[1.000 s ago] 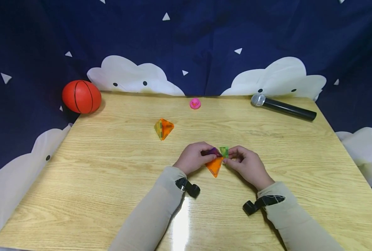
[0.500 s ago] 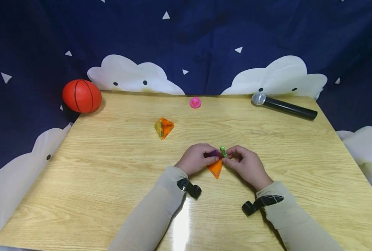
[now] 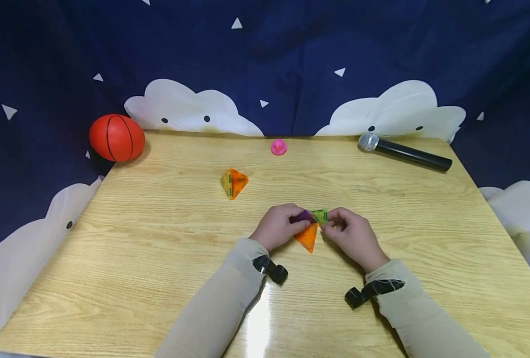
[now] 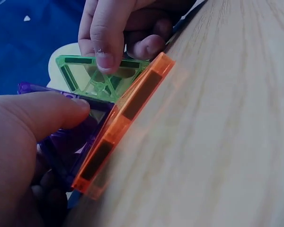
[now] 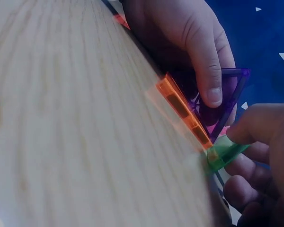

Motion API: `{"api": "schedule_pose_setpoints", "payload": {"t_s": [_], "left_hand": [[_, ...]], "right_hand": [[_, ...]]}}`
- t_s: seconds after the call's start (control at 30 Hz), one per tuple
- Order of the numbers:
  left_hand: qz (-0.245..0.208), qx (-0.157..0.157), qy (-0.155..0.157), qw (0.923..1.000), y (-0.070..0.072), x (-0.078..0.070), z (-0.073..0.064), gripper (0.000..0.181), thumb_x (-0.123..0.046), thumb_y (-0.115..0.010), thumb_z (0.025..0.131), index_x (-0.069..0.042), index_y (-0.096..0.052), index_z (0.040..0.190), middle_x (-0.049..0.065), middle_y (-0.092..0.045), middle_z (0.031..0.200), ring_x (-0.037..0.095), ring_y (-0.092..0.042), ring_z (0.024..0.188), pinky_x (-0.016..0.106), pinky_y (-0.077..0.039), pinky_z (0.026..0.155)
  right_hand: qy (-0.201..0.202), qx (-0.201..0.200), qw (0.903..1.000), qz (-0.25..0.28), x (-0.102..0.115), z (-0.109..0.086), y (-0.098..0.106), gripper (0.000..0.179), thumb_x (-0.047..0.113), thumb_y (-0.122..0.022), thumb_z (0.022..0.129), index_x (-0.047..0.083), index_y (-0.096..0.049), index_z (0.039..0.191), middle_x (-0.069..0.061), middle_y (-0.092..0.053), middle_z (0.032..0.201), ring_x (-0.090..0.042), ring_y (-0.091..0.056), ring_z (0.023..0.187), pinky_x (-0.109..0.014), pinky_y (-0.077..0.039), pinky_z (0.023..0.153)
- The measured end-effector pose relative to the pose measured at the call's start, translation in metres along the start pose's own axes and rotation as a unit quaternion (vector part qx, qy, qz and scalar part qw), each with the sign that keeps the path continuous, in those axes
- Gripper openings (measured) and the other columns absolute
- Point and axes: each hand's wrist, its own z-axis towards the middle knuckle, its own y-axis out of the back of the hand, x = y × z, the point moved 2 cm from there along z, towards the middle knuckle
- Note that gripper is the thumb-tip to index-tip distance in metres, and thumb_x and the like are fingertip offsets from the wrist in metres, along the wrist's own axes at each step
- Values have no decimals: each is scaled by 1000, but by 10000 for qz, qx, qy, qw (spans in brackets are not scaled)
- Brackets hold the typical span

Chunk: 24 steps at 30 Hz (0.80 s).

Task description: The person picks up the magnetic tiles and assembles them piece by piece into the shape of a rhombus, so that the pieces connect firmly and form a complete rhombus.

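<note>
My left hand pinches a purple translucent triangular magnetic tile between thumb and fingers, holding it upright. A green triangular magnetic tile is pinched by my right hand, its edge close beside the purple one. Below both, an orange triangular magnetic tile lies flat on the table, one point toward me. In the left wrist view, the purple tile and the green tile stand along the far side of the orange tile. My left fingers behind the purple tile are partly hidden.
An orange and yellow pyramid of tiles stands farther back, left of my hands. A pink rubber duck sits at the back edge, a red ball at back left and a black microphone at back right of the wooden table.
My right hand has turned the green tile: it went nearly edge-on half a second ago, and now its face shows again, tipped closer to the purple tile. My left hand has barely moved.
</note>
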Motion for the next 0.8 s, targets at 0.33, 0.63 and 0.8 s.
{"api": "schedule_pose_setpoints", "payload": {"t_s": [0.33,0.63,0.8], "left_hand": [[76,-423,211,9989,3,2,1,20,-21,-69,96,-14,-74,114,1,-69,109,15,-63,98,30,-50,91],[160,-429,164,9988,3,3,2,27,-21,-69,96,-18,-71,123,-2,-68,118,15,-62,113,30,-46,101],[142,-395,135,9990,2,4,2,28,-22,-71,94,-20,-72,122,-5,-68,118,12,-62,113,29,-45,101]], "right_hand": [[203,190,9995,116,1,0,0,44,14,-76,87,8,-58,127,-2,-63,85,-17,-56,68,-26,-46,61],[332,309,9988,160,7,-3,-4,49,15,-79,87,5,-60,131,-2,-61,80,-15,-54,66,-26,-45,60],[296,313,9985,339,8,-3,-4,47,15,-79,87,3,-62,130,-3,-64,88,-15,-53,70,-24,-44,61]]}}
